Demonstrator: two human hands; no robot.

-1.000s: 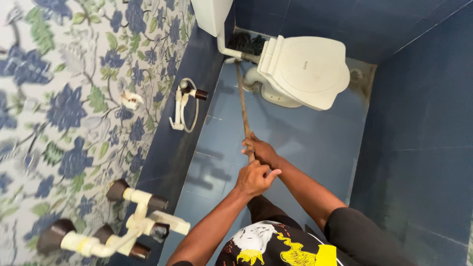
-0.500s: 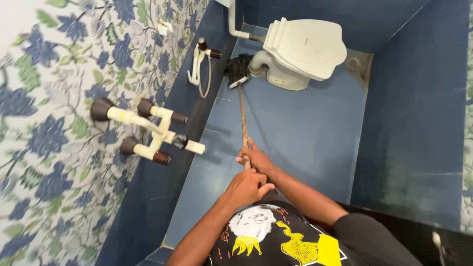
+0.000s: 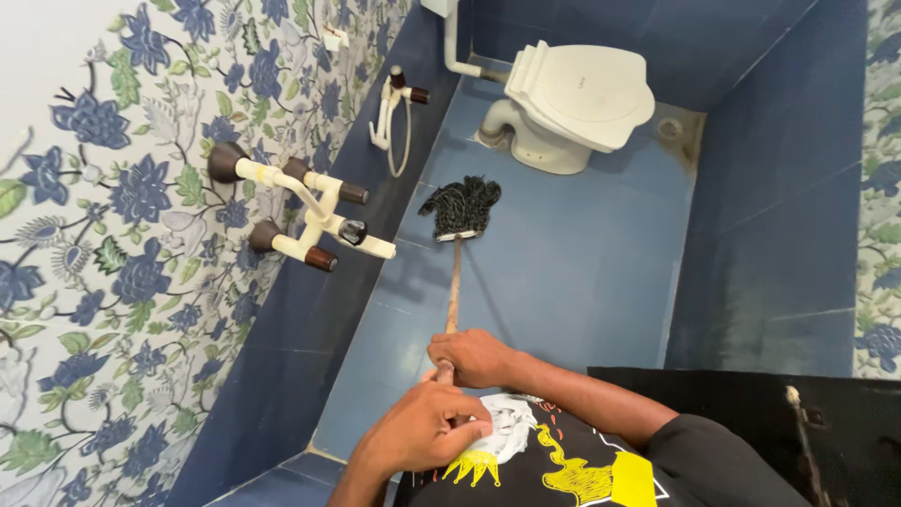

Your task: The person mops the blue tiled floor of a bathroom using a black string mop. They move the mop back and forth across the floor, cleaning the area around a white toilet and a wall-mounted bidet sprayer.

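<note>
Right fingers (image 3: 449,349) clenched round the mop handle (image 3: 454,286), left hand (image 3: 422,430) fisted on its near end just behind. Black mop head (image 3: 460,207) down on the blue floor (image 3: 582,272), between the wall taps (image 3: 305,211) and the closed white toilet (image 3: 572,99), touching neither.

A white toilet (image 3: 577,103) stands at the far end of the blue tiled floor (image 3: 582,263), lid closed, with a white pipe (image 3: 457,52) running from behind it up the wall. A floor drain (image 3: 668,128) sits just beside the toilet, in the corner (the tile around it looks stained). On the floral-tiled wall (image 3: 113,235), a white tap fitting (image 3: 300,211) with brown knobs projects outward. Further along, a white hand sprayer with hose (image 3: 394,113) hangs against the dark blue lower tiles.
</note>
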